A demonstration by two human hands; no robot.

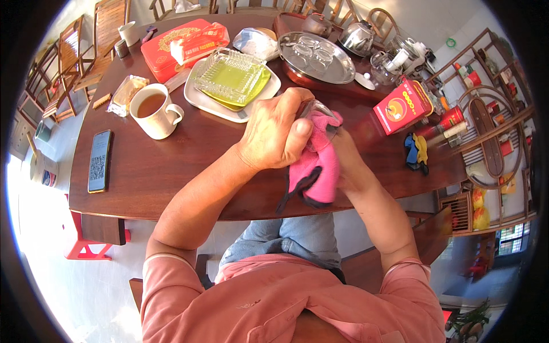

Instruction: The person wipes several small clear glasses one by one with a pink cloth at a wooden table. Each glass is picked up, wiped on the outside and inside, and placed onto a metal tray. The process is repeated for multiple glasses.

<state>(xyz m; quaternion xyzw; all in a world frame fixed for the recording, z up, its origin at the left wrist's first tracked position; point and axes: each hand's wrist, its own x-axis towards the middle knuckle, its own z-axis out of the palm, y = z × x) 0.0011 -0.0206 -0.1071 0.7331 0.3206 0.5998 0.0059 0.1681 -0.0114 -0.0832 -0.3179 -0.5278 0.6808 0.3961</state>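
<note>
Above the table's near part, my left hand (279,128) is closed around a small clear glass cup (319,109), which is tilted and partly hidden by the fingers. A pink cloth (319,163) with black edging hangs from the cup and lies against it. Behind the cloth is my right hand (343,148), mostly hidden and a little blurred, close against the cloth; its fingers do not show. Beyond the hands, a round metal tray (343,70) bears several clear glass cups (313,51).
Left of my hands are a mug of brown liquid (156,111), a phone (99,160) and a square glass dish (231,75) on stacked plates. A red box (171,47) lies behind. To the right stand a red tin (403,105) and a kettle (358,37).
</note>
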